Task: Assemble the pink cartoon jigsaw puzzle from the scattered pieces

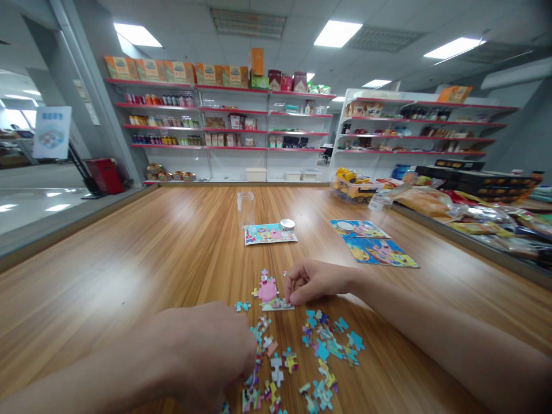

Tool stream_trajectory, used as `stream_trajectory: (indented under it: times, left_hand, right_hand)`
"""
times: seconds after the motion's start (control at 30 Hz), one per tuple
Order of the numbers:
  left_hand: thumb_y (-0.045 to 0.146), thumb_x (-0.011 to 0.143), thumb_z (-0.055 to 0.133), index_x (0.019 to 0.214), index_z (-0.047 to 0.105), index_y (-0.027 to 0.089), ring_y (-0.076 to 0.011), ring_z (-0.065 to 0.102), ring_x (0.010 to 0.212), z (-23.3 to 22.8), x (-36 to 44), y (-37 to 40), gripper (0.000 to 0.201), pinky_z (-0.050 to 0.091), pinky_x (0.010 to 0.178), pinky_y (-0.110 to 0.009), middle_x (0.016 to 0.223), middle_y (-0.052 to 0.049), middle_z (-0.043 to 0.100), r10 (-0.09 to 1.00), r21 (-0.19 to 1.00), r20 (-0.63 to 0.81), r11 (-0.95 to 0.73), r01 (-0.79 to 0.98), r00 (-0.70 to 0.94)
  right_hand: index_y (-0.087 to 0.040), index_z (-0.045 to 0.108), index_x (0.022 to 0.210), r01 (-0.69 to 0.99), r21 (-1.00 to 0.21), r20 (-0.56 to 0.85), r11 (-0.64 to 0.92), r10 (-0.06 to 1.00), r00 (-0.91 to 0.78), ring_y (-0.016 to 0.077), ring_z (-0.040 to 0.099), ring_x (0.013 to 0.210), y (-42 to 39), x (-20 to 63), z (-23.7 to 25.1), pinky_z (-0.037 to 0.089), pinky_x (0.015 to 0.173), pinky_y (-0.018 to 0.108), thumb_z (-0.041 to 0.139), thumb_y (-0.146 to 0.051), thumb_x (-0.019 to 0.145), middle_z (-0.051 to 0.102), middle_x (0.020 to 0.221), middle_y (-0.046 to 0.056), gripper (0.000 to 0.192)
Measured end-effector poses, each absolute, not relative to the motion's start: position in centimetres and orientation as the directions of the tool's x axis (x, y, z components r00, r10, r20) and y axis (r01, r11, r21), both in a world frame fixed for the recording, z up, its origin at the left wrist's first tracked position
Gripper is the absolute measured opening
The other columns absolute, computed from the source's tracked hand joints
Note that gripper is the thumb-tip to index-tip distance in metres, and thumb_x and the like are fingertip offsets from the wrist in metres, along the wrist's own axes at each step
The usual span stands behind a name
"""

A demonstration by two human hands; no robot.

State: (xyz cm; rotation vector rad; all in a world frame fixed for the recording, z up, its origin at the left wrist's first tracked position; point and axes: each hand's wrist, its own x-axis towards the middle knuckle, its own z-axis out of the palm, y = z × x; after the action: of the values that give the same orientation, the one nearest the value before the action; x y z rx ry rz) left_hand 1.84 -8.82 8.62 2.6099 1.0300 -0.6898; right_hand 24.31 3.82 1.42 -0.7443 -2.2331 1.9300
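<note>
A partly joined jigsaw puzzle (268, 291) with a pink cartoon figure lies on the wooden table. At its lower right edge, my right hand (307, 280) has thumb and fingers pinched together; a pale bit shows by the fingertips, likely a puzzle piece. My left hand (211, 345) is above the left side of the loose puzzle pieces (276, 368), its fingers curled down and hidden behind the back of the hand. More loose pieces (330, 339) lie below my right hand. A small blue piece (242, 306) sits left of the joined part.
A picture card (271, 236) with a white lid (287, 225) lies ahead, beside a clear plastic jar (245, 208). Two more picture cards (379, 252) are at the right. A clear bin of yellow toys (353, 187) and packaged goods (466, 210) stand farther right. Shelves line the back.
</note>
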Motion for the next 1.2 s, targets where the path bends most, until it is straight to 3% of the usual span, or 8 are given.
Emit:
stream_trajectory:
  times: [0.17,0.3,0.4,0.47,0.6,0.83,1.07,1.2]
  left_hand:
    - [0.005,0.064,0.074,0.07,0.07,0.019,-0.0091,0.029,0.037,8.8,1.5,-7.7,0.016,0.021,0.037,-0.023,0.051,0.003,0.055,0.516,0.181,-0.456,-0.744,0.643,0.725]
    - [0.017,0.082,0.067,0.094,0.071,0.02,-0.0127,0.058,0.062,6.5,-0.1,-3.2,0.012,0.042,0.056,-0.022,0.072,0.0,0.068,0.605,0.609,-0.107,-0.587,0.533,0.789]
    - [0.035,0.079,0.072,0.087,0.068,0.013,-0.0145,0.06,0.069,2.6,-1.6,0.7,0.024,0.046,0.063,-0.023,0.078,-0.004,0.068,0.834,0.856,0.236,-0.421,0.3,0.498]
    - [0.046,0.079,0.071,0.093,0.067,0.011,-0.0099,0.05,0.052,0.1,-2.4,2.3,0.038,0.037,0.048,-0.021,0.071,-0.003,0.066,0.925,0.934,0.228,-0.296,0.201,0.305]
    - [0.051,0.076,0.072,0.099,0.067,0.011,-0.0068,0.04,0.047,-1.7,-2.8,3.0,0.047,0.027,0.041,-0.019,0.071,-0.002,0.064,0.956,0.955,0.188,-0.231,0.186,0.225]
    - [0.043,0.081,0.067,0.104,0.068,0.013,-0.0134,0.058,0.063,-1.2,-2.5,2.4,0.037,0.039,0.052,-0.021,0.081,-0.005,0.071,0.936,0.915,0.175,-0.27,0.299,0.306]
    - [0.037,0.079,0.07,0.083,0.065,0.011,-0.0162,0.065,0.072,-1.4,-2.3,2.5,0.027,0.047,0.065,-0.025,0.081,-0.007,0.072,0.901,0.911,0.181,-0.305,0.278,0.395]
    - [0.039,0.079,0.069,0.08,0.065,0.011,-0.0123,0.056,0.059,-1.3,-2.2,2.4,0.029,0.038,0.054,-0.022,0.068,-0.003,0.067,0.901,0.869,0.163,-0.324,0.374,0.402]
  right_hand:
    - [-0.01,0.068,0.085,0.31,-0.945,-0.239,0.101,0.429,-0.871,0.0042,0.042,0.048,3.7,24.3,1.7,0.028,0.041,0.015,0.079,-0.041,0.074,0.058,0.063,-0.003,0.035]
    - [-0.01,0.067,0.087,0.316,-0.942,-0.24,0.111,0.434,-0.868,0.0036,0.039,0.045,3.5,24.2,1.9,0.026,0.039,0.016,0.078,-0.041,0.076,0.055,0.06,-0.005,0.035]
    - [-0.01,0.067,0.088,0.319,-0.946,-0.259,0.063,0.445,-0.857,0.0031,0.038,0.044,3.5,24.1,1.9,0.024,0.038,0.016,0.078,-0.041,0.075,0.056,0.061,-0.004,0.036]
    - [-0.01,0.066,0.086,0.3,-0.954,-0.252,0.028,0.467,-0.847,0.003,0.034,0.041,3.5,24.1,1.7,0.02,0.037,0.016,0.078,-0.04,0.074,0.055,0.058,-0.005,0.036]
    - [-0.011,0.066,0.082,0.169,-0.985,-0.116,0.035,0.59,-0.799,0.004,0.024,0.037,3.4,23.7,0.9,0.014,0.035,0.019,0.076,-0.038,0.074,0.041,0.046,-0.01,0.03]
    - [-0.011,0.067,0.079,0.149,-0.925,0.167,0.35,0.727,-0.666,0.0064,0.031,0.045,3.0,23.1,-0.4,0.019,0.043,0.02,0.069,-0.035,0.077,0.042,0.049,-0.007,0.025]
    - [-0.01,0.07,0.083,0.239,-0.865,0.18,0.442,0.716,-0.674,0.0074,0.033,0.048,2.6,23.0,-0.6,0.022,0.045,0.021,0.064,-0.034,0.079,0.041,0.052,-0.006,0.025]
    - [-0.01,0.069,0.081,0.246,-0.855,0.18,0.456,0.707,-0.684,0.0074,0.032,0.048,2.6,23.0,-0.8,0.022,0.045,0.021,0.064,-0.033,0.079,0.04,0.051,-0.006,0.023]
